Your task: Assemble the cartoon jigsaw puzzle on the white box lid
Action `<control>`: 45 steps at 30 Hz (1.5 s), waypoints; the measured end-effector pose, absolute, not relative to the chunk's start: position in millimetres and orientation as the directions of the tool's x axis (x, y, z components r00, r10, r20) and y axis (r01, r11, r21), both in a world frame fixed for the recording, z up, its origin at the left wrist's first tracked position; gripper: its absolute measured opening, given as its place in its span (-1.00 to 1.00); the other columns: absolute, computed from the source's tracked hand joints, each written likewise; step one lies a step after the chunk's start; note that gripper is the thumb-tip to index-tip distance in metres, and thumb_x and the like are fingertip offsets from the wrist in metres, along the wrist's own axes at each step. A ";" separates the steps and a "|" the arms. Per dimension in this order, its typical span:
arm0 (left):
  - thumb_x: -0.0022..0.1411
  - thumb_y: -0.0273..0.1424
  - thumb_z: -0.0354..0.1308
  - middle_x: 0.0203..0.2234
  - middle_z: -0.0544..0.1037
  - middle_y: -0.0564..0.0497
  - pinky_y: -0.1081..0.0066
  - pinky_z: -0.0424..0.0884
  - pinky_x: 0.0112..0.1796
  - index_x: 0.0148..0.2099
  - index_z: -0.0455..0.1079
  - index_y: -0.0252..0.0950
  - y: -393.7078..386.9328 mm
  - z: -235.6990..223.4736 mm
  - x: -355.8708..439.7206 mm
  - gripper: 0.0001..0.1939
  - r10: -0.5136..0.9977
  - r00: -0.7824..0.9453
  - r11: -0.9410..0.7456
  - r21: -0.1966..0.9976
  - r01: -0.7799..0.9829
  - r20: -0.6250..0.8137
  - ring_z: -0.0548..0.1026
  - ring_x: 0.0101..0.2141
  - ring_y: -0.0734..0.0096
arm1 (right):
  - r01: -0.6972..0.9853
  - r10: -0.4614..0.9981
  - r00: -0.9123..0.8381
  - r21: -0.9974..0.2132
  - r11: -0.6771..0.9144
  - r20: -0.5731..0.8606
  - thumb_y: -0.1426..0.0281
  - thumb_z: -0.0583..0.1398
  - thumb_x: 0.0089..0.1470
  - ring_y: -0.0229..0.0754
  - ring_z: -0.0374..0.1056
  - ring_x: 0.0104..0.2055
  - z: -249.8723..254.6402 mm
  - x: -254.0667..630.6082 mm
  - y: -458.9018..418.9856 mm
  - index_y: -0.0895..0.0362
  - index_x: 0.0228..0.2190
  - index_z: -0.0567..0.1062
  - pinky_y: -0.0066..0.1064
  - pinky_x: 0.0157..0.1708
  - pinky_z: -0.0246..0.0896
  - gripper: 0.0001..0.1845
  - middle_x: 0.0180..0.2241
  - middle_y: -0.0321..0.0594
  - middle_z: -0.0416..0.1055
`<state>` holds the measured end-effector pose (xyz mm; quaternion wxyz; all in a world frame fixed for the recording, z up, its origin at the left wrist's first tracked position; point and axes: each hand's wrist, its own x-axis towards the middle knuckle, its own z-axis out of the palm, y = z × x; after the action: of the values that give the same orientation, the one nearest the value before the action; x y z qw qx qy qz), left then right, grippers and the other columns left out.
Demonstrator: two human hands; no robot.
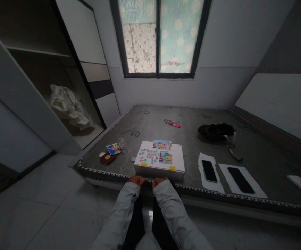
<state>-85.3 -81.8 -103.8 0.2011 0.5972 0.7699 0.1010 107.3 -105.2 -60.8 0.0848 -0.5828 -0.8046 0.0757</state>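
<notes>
My left hand (138,180) and my right hand (159,181) rest side by side at the mattress's front edge, just before a white box (178,156). Both have curled fingers, and I see nothing held in either. The box has yellow pieces of tape on its front edge. On its lid lie many small pink, blue and white jigsaw pieces (147,156), a colourful cartoon picture (166,157) and a second cartoon card (162,144) behind them.
Left of the box are a blue card (114,149), a brown object (107,158) and clear plastic (122,143). A red item (173,123) lies farther back. At right are a dark cap (215,132) and two phones, one light-edged (209,171), one black (241,180), on white paper.
</notes>
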 end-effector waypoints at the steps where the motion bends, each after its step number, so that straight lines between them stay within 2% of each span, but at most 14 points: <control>1: 0.43 -0.12 0.18 -0.17 0.62 -0.04 0.23 0.56 -0.10 -0.06 0.52 -0.30 -82.8 -103.3 -86.4 -0.67 0.958 -0.211 0.272 0.386 0.882 -0.192 0.59 -0.20 0.35 | 0.925 0.951 -0.305 -0.221 0.308 0.048 0.31 0.11 0.30 -0.18 0.44 -0.30 -60.0 107.3 -105.4 0.16 -0.32 0.59 -0.28 -0.14 0.03 -0.70 -0.32 -0.14 0.62; 8: 0.46 0.04 0.03 -0.50 0.54 0.05 0.27 0.48 -0.14 -0.42 0.44 -0.28 -84.8 -98.4 -92.4 -0.44 0.954 -0.240 0.290 0.348 0.891 -0.179 0.53 -0.37 0.39 | 0.918 0.946 -0.324 -0.230 0.322 0.032 0.32 0.10 0.30 -0.20 0.42 -0.29 -60.2 107.9 -104.2 0.15 -0.31 0.58 -0.30 -0.13 0.03 -0.72 -0.30 -0.19 0.62; 11: 0.47 0.02 0.00 -0.53 0.51 0.06 0.29 0.45 -0.14 -0.47 0.40 -0.27 -84.6 -97.1 -94.8 -0.42 0.953 -0.262 0.300 0.349 0.888 -0.153 0.51 -0.38 0.39 | 0.919 0.946 -0.324 -0.233 0.318 0.014 0.31 0.09 0.31 -0.18 0.43 -0.27 -62.8 107.9 -102.0 0.15 -0.30 0.58 -0.29 -0.11 0.05 -0.71 -0.31 -0.19 0.61; 16: 0.48 -0.02 0.03 -0.45 0.55 0.05 0.29 0.47 -0.13 -0.39 0.44 -0.28 -88.1 -96.8 -99.5 -0.49 0.940 -0.320 0.341 0.355 0.871 -0.119 0.52 -0.35 0.40 | 0.916 0.934 -0.353 -0.224 0.333 -0.058 0.24 0.13 0.37 -0.15 0.47 -0.18 -72.1 109.4 -94.6 0.16 -0.23 0.57 -0.19 0.01 0.25 -0.71 -0.25 -0.22 0.58; 19: 0.50 -0.05 0.02 -0.41 0.58 0.03 0.27 0.49 -0.11 -0.32 0.48 -0.28 -91.1 -97.6 -99.8 -0.52 0.931 -0.349 0.362 0.362 0.859 -0.102 0.53 -0.32 0.40 | 0.914 0.919 -0.375 -0.215 0.345 -0.122 0.14 0.23 0.33 -0.13 0.49 -0.10 -79.0 110.7 -88.6 0.16 -0.10 0.55 -0.09 0.01 0.41 -0.66 -0.13 -0.19 0.54; 22: 0.50 -0.07 0.04 -0.34 0.59 0.02 0.26 0.51 -0.11 -0.24 0.50 -0.29 -92.2 -99.0 -100.0 -0.56 0.926 -0.364 0.373 0.373 0.849 -0.098 0.54 -0.29 0.39 | 0.921 0.913 -0.367 -0.206 0.330 -0.180 0.16 0.25 0.31 -0.09 0.48 -0.03 -83.4 110.4 -83.9 0.16 0.02 0.52 -0.09 -0.01 0.45 -0.61 0.00 -0.13 0.51; 26: 0.46 -0.12 0.13 -0.22 0.61 -0.02 0.27 0.56 -0.15 -0.09 0.51 -0.32 -89.6 -101.6 -101.9 -0.65 0.916 -0.385 0.397 0.384 0.834 -0.110 0.57 -0.25 0.38 | 0.939 0.914 -0.328 -0.191 0.286 -0.240 0.16 0.25 0.31 -0.08 0.47 0.00 -83.1 107.2 -81.8 0.14 0.07 0.50 -0.08 0.00 0.46 -0.59 0.05 -0.11 0.49; 30: 0.45 -0.16 0.18 -0.21 0.61 -0.03 0.29 0.58 -0.19 -0.05 0.51 -0.34 -85.6 -105.3 -103.8 -0.68 0.906 -0.403 0.419 0.391 0.819 -0.128 0.58 -0.26 0.39 | 0.947 0.916 -0.309 -0.176 0.270 -0.257 0.16 0.25 0.32 -0.08 0.47 0.00 -79.1 105.2 -84.3 0.14 0.05 0.51 -0.07 0.01 0.45 -0.61 0.04 -0.11 0.49; 34: 0.46 -0.16 0.15 -0.26 0.61 0.00 0.33 0.57 -0.23 -0.13 0.51 -0.33 -84.1 -109.2 -104.3 -0.68 0.903 -0.412 0.425 0.403 0.810 -0.125 0.57 -0.29 0.41 | 0.948 0.928 -0.298 -0.179 0.262 -0.222 0.14 0.22 0.34 -0.12 0.49 -0.05 -75.9 105.8 -87.0 0.15 -0.08 0.56 -0.06 0.07 0.40 -0.66 -0.08 -0.16 0.55; 37: 0.45 -0.16 0.16 -0.22 0.60 -0.01 0.30 0.58 -0.20 -0.07 0.51 -0.34 -83.7 -112.2 -103.6 -0.68 0.910 -0.396 0.411 0.418 0.810 -0.126 0.58 -0.26 0.38 | 0.947 0.939 -0.293 -0.191 0.259 -0.181 0.17 0.18 0.36 -0.12 0.50 -0.07 -75.7 105.7 -88.0 0.15 -0.15 0.58 -0.06 0.11 0.32 -0.69 -0.17 -0.19 0.58; 40: 0.45 -0.18 0.17 -0.13 0.60 -0.05 0.27 0.59 -0.15 0.01 0.50 -0.31 -83.0 -115.9 -102.6 -0.70 0.920 -0.372 0.386 0.439 0.811 -0.123 0.58 -0.20 0.35 | 0.944 0.947 -0.288 -0.207 0.256 -0.143 0.25 0.16 0.35 -0.11 0.51 -0.10 -76.8 105.7 -90.0 0.15 -0.19 0.61 -0.18 0.08 0.23 -0.72 -0.22 -0.14 0.62; 45: 0.44 -0.18 0.19 -0.07 0.59 -0.08 0.22 0.59 -0.12 0.07 0.48 -0.32 -82.3 -124.2 -104.7 -0.67 0.939 -0.328 0.336 0.481 0.810 -0.105 0.58 -0.15 0.31 | 0.935 0.956 -0.285 -0.240 0.261 -0.069 0.28 0.12 0.33 -0.10 0.50 -0.12 -78.1 107.9 -95.8 0.14 -0.21 0.62 -0.25 0.00 0.11 -0.70 -0.20 -0.09 0.64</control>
<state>-104.7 -82.3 -124.2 0.1861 0.5492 0.7960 0.1738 107.9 -95.8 -78.1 0.0448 -0.5962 -0.7929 0.1174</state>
